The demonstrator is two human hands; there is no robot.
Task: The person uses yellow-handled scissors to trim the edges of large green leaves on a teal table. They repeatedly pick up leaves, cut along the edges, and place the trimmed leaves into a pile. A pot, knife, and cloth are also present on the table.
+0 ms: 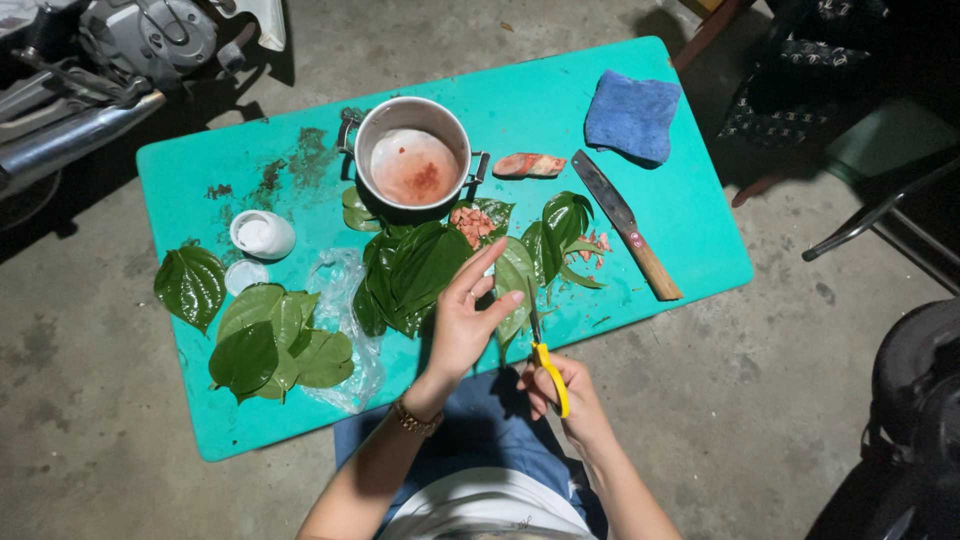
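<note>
My left hand (466, 318) pinches a green leaf (514, 290) by its edge over the near side of a turquoise table (690, 215). My right hand (565, 395) grips yellow-handled scissors (545, 358), whose blades point up at that leaf's stem side. Just beyond my hands lies a pile of dark green leaves (415, 270). Small pinkish cut pieces (472, 224) rest on leaves behind it.
A metal pot (412, 152) with reddish residue stands mid-table. A reddish chunk (528, 165), a wooden-handled knife (626, 222) and a blue cloth (632, 115) lie to its right. At the left are a small white jar (262, 234), its lid (245, 275), a plastic bag (345, 330) and more leaves (270, 340). A motorbike (90, 70) stands at far left.
</note>
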